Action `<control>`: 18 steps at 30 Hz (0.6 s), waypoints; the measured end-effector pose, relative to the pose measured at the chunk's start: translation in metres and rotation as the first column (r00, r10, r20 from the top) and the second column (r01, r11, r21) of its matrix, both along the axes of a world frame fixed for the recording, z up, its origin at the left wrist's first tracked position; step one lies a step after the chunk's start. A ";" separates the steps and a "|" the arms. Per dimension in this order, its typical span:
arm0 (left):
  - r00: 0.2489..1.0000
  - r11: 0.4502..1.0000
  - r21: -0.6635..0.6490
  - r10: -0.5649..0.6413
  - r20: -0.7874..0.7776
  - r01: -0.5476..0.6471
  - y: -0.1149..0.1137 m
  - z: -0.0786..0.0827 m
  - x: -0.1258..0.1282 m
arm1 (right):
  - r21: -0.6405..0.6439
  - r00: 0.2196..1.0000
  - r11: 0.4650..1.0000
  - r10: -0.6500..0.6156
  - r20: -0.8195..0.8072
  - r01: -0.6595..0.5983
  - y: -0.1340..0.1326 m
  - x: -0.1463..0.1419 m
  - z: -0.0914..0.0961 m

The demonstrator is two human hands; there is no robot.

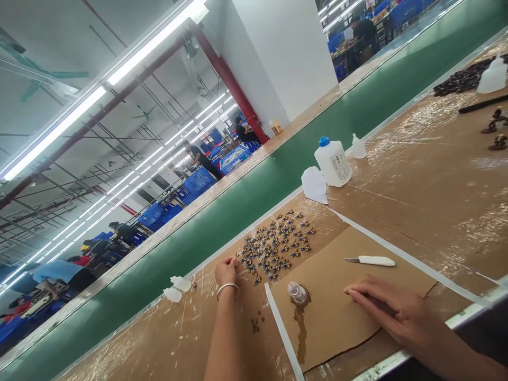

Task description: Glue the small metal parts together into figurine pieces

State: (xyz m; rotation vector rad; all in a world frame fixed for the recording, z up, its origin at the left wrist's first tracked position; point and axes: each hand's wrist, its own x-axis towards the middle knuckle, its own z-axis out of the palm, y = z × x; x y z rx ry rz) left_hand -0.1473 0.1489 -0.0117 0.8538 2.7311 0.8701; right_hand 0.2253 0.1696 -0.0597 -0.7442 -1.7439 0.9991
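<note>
My left hand [226,273], with a bangle on its wrist, is at the left edge of a spread of small blue, gold and dark figurine-like parts [278,241]. Its fingertips are pinched together; whether a part is between them is hidden. Over a cardboard sheet [329,323] hovers or rests my right hand [392,309], thumb and fingers pressed together, with anything in them too small to make out. A white-handled knife [375,261] lies beyond it. Left of it on the cardboard stands a small clear bottle [297,292] beside a dark wet stain.
A white jug with a blue cap [333,163], a small squeeze bottle [358,147] and a white paper piece [315,185] stand behind. Two squeeze bottles [177,287] lie left. Several brown bits [257,321] sit near my left forearm. A green conveyor belt [238,198] runs behind; people work beyond.
</note>
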 end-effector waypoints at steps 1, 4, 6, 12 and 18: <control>1.000 1.000 -0.016 -0.009 -0.003 0.009 0.002 -0.001 -0.002 | 0.008 1.000 1.000 0.003 0.006 -0.003 0.000 0.000 -0.001; 0.999 0.998 -0.045 -0.039 -0.010 0.039 0.004 0.002 -0.008 | 0.043 1.000 0.999 0.000 0.023 -0.001 0.001 0.001 -0.004; 0.999 0.998 -0.042 -0.047 -0.023 0.046 -0.001 0.009 -0.011 | 0.087 0.999 0.996 -0.021 0.048 0.017 0.003 0.003 -0.006; 0.985 0.989 0.020 -0.147 -0.089 0.149 -0.062 0.024 0.010 | 0.217 0.994 0.976 -0.026 0.108 0.002 0.007 0.008 -0.006; 0.933 0.945 0.045 -0.309 -0.186 0.323 -0.133 0.000 0.079 | 0.221 0.989 0.975 -0.013 0.144 -0.019 0.004 0.006 -0.003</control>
